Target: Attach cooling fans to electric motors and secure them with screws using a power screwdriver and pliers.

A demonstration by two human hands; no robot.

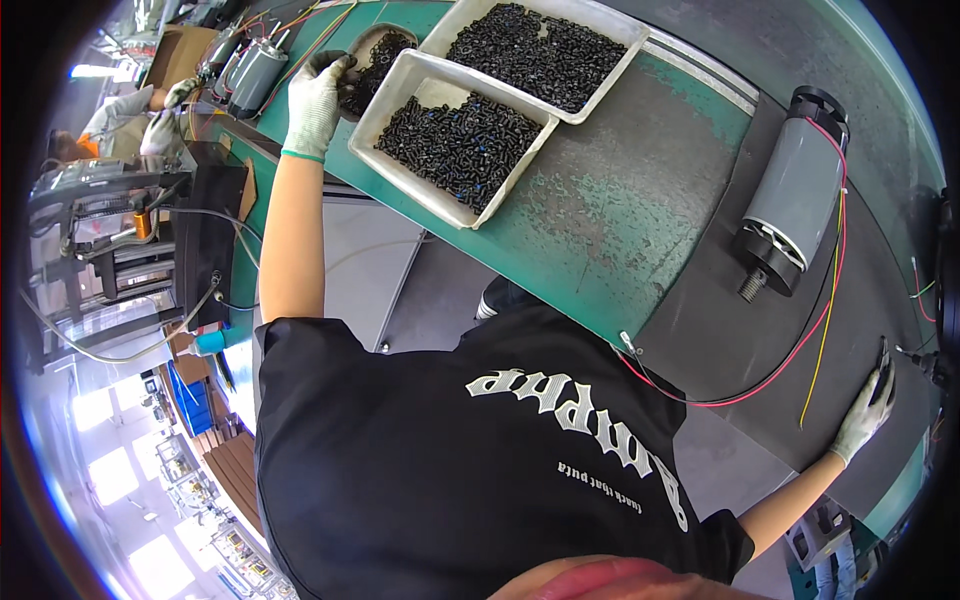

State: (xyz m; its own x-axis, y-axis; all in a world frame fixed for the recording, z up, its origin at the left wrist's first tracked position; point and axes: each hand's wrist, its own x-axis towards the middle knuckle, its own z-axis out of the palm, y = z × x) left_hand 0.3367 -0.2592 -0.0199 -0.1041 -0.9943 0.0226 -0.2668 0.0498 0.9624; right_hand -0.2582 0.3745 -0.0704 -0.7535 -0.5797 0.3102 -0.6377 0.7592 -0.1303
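Observation:
My left hand (318,100), in a white glove with dark fingertips, is closed at the left rim of a small round bowl (366,40) that holds small black parts. Touching distance from the bowl is a white tray (400,178) of small black pieces, a few of them bluish. Far to the right, my right hand (866,412), gloved alike, lies low over the dark mat with its fingers stretched out. Just beyond its fingertips is a dark tool (932,368) with a thin tip. A grey cylindrical motor (797,195) with black end caps and a threaded shaft lies farther back.
A second white tray (632,45) of black pieces stands behind the first. Red, black and yellow wires (770,385) trail from the motor across the dark mat (690,300). At far left, another person's gloved hands (160,130) are near more motors (255,78).

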